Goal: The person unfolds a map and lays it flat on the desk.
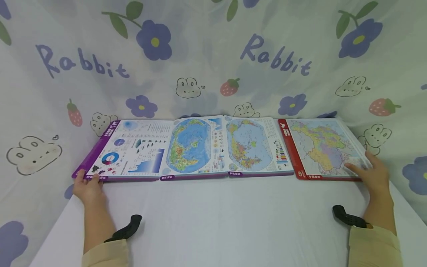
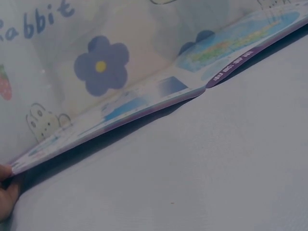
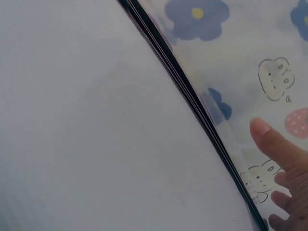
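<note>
A long purple-edged folding map [image 1: 193, 146] lies opened out in several panels, with charts on its left panel and two world maps. My left hand [image 1: 89, 188] pinches its near left corner. In the left wrist view that hand [image 2: 6, 192] is at the end of the map [image 2: 144, 103], and a dark gap shows under the panel's edge. On the right lies a red-edged folded map [image 1: 321, 148], its layers stacked. My right hand [image 1: 375, 176] is at its right end, thumb over the surface. The right wrist view shows this hand [image 3: 288, 168] with thumb extended and fingers loosely bent.
Both maps lie along the back of a white table [image 1: 227, 222]. Right behind them hangs a curtain [image 1: 207, 44] printed with flowers, rabbits and strawberries. Black curved wrist mounts [image 1: 128, 228] stick out from both wrists, above tan sleeves [image 1: 375, 244].
</note>
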`<state>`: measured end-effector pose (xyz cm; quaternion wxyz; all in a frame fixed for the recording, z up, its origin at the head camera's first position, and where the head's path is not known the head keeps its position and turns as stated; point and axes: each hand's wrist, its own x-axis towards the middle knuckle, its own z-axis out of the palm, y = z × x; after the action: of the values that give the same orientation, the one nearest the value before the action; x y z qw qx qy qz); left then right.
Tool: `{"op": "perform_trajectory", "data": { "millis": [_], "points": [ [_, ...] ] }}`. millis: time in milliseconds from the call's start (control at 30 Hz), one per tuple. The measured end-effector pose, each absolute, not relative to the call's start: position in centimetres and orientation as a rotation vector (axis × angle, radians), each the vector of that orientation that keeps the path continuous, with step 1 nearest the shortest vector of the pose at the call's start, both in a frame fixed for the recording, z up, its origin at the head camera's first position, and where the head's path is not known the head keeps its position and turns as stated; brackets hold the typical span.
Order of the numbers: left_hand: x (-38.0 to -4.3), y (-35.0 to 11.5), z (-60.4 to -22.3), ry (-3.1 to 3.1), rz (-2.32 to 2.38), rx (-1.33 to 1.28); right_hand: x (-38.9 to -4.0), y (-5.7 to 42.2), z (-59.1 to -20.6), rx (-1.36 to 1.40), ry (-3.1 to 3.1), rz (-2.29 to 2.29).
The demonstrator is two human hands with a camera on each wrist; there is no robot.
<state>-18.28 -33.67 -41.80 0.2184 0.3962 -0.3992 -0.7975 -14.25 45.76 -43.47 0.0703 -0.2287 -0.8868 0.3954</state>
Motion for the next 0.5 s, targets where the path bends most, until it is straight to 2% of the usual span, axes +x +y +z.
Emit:
{"op": "perform_trajectory", "data": {
  "millis": [500],
  "points": [
    [-18.11, -33.44, -41.57, -1.013, -2.256, 1.047, -14.18, 45.94, -44.16, -0.818, -2.862, 1.081]
  ]
}}
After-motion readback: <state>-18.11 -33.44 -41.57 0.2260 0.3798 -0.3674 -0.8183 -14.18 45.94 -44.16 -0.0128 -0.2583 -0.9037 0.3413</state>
